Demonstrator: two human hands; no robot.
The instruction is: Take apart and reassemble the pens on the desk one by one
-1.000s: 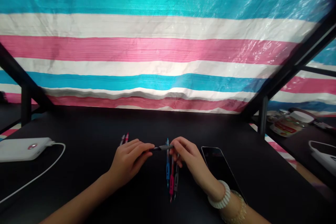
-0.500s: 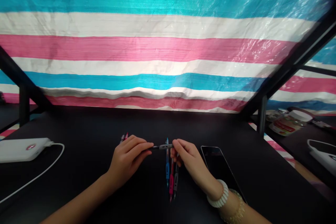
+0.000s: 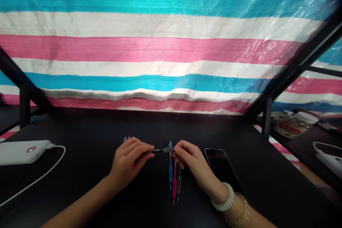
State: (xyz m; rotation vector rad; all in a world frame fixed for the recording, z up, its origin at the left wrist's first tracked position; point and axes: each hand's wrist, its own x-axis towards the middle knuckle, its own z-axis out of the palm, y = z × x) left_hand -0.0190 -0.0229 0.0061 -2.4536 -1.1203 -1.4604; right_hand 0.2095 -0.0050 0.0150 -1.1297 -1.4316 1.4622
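A dark pen with a grey grip (image 3: 167, 150) is held level above the table between both hands. My left hand (image 3: 132, 156) pinches its left end, and my right hand (image 3: 190, 156) pinches its right end; both ends are hidden by fingers. Below it, side by side, lie a blue pen (image 3: 170, 171), a pink pen (image 3: 174, 183) and a grey pen (image 3: 179, 183), their far parts partly covered by my right hand. Behind my left hand the tips of more pens (image 3: 127, 138) show, mostly hidden.
To the right of my right hand lies a smartphone (image 3: 221, 165). A white power bank (image 3: 26, 152) with a white cable (image 3: 60, 158) sits at the left. Beyond the black table (image 3: 149, 123) hangs a striped sheet (image 3: 160, 50). A lidded jar (image 3: 294, 126) stands at far right.
Both hands and the pen between them have shifted very slightly to the left. The pens on the table have stayed in place.
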